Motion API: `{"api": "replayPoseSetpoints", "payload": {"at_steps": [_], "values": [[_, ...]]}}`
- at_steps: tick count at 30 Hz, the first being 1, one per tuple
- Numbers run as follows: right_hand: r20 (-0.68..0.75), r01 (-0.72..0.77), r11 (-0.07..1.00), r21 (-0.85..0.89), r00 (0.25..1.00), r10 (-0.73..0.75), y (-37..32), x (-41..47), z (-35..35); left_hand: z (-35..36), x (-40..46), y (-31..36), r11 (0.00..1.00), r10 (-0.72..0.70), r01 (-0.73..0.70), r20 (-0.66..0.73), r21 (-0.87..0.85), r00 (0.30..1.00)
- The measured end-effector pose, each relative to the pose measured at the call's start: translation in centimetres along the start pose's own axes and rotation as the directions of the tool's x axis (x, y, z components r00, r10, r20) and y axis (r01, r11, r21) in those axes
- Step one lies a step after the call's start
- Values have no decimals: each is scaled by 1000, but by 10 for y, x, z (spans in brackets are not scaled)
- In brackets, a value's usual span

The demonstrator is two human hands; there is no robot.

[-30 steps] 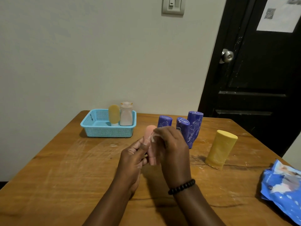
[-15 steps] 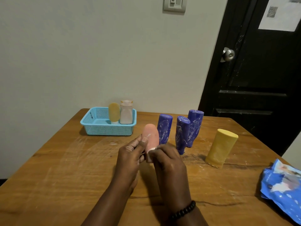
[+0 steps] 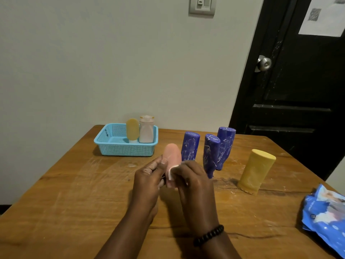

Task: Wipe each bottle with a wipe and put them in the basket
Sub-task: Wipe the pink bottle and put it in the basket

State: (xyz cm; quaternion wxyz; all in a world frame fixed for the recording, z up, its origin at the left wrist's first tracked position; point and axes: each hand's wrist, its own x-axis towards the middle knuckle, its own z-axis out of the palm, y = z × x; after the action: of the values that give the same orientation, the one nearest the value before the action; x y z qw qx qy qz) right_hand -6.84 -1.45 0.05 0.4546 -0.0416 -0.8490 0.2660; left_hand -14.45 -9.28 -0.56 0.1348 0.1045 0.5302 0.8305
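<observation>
A pink bottle (image 3: 172,153) stands upside down in the air above the table's middle, gripped low by my left hand (image 3: 148,179). My right hand (image 3: 192,181) presses a small white wipe (image 3: 172,171) against the bottle's lower side. Behind it three blue bottles (image 3: 190,145) (image 3: 211,154) (image 3: 225,144) stand inverted on the table. A large yellow bottle (image 3: 255,171) stands to their right. The light blue basket (image 3: 115,149) at the back left holds a small yellow bottle (image 3: 132,129) and a whitish bottle (image 3: 146,129).
A blue pack of wipes (image 3: 326,214) lies at the table's right edge. The wooden table (image 3: 74,202) meets a pale wall at the back. A black door (image 3: 298,90) stands at the back right.
My right hand slid down from the pink bottle's top to its lower part with the wipe, uncovering the bottle's upper half. My left hand kept its hold.
</observation>
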Motion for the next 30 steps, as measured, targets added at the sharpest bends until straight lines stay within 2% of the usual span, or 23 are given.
{"api": "replayPoseSetpoints", "payload": {"at_steps": [2, 3, 5, 6, 11, 14, 20, 24, 26, 28, 30], "values": [[4, -214, 953, 214, 976, 219, 5, -3, -3, -3, 1, -1, 999, -43, 43, 11, -20, 999], [39, -322, 890, 321, 944, 328, 7, -1, -6, -3, 1, -1, 997, -60, 61, 41, -38, 997], [109, -434, 786, 440, 895, 433, 11, 4, -13, -1, -1, 0, 993, -77, 85, 105, -83, 991], [127, -451, 770, 451, 887, 445, 11, 7, -16, 0, -1, 1, 989, -78, 94, 140, -110, 987], [132, -476, 712, 517, 866, 483, 14, 10, -24, 2, -2, 4, 963, -49, 113, 254, -243, 966], [163, -473, 713, 517, 873, 461, 15, 9, -25, 2, -1, 5, 952, -65, 151, 306, -266, 950], [71, -418, 791, 447, 898, 435, 12, 3, -19, -2, 1, 6, 968, -96, 168, 342, -188, 935], [5, -377, 859, 345, 916, 400, 11, 2, -19, -3, 1, 1, 996, -72, 49, 356, 74, 932], [-5, -358, 881, 310, 926, 378, 12, 1, -20, -4, 1, -1, 989, -78, 25, 372, 144, 925], [0, -351, 885, 305, 930, 369, 13, 2, -24, -4, 1, -2, 988, -78, 23, 362, 155, 929], [-7, -354, 872, 338, 926, 378, 13, 7, -27, -2, 1, -2, 994, -82, 55, 329, 92, 941]]}}
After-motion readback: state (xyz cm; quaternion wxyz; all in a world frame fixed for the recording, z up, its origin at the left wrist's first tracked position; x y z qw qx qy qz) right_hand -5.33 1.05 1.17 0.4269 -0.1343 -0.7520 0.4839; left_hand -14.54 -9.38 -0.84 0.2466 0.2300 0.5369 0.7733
